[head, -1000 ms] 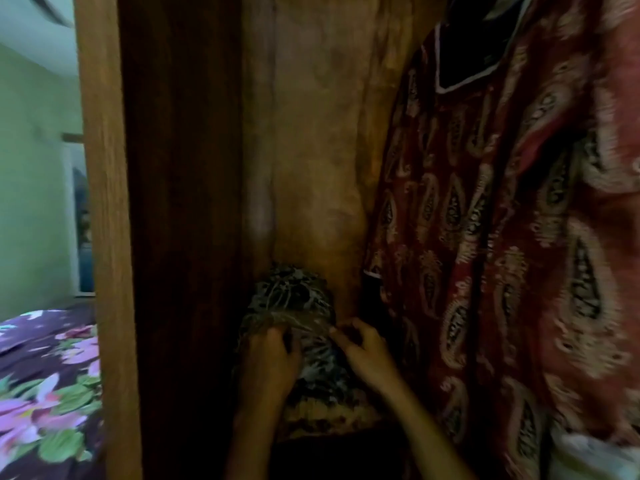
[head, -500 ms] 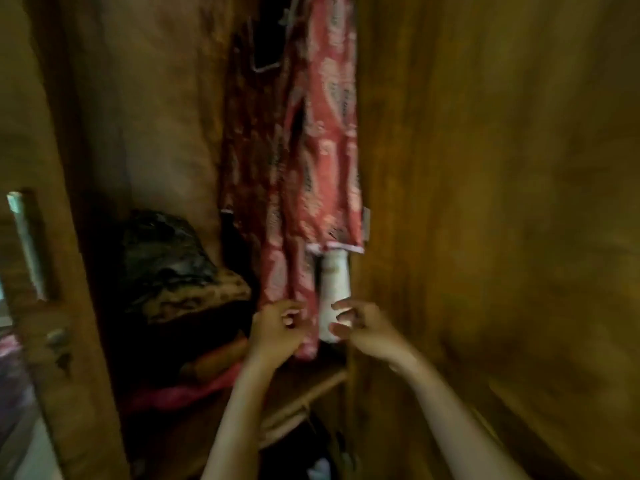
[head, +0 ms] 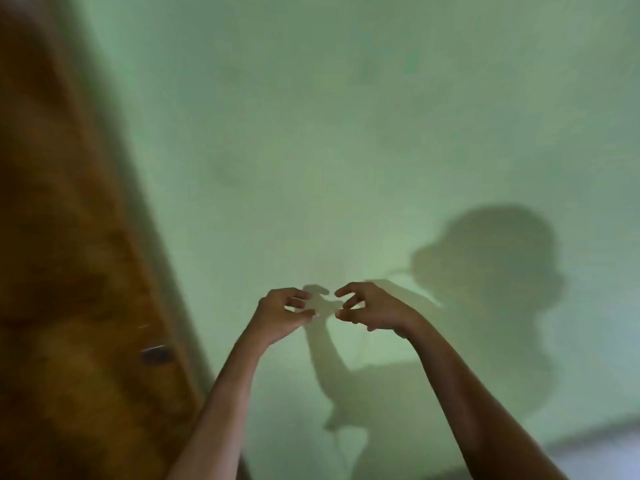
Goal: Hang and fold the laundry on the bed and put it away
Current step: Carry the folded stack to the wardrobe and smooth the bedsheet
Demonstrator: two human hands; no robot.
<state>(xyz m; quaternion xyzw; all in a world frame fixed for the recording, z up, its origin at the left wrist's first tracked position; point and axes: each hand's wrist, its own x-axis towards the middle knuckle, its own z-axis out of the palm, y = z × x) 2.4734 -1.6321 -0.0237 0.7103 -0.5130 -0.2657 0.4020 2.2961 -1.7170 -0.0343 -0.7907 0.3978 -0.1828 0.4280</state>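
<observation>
Left hand [head: 282,311], right hand [head: 367,306] centre frame, near each other, fingers half-curled, both empty. Behind: green wall [head: 346,133], shadow [head: 491,271] right; wooden door [head: 69,271] left. Laundry not in view. Likely light, limp cloth; best pinched at shoulders or corners, two-handed.

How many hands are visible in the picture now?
2. The left hand is raised before the green wall, near the wooden door; the right hand is just right of it, apart. Both hold nothing.
</observation>
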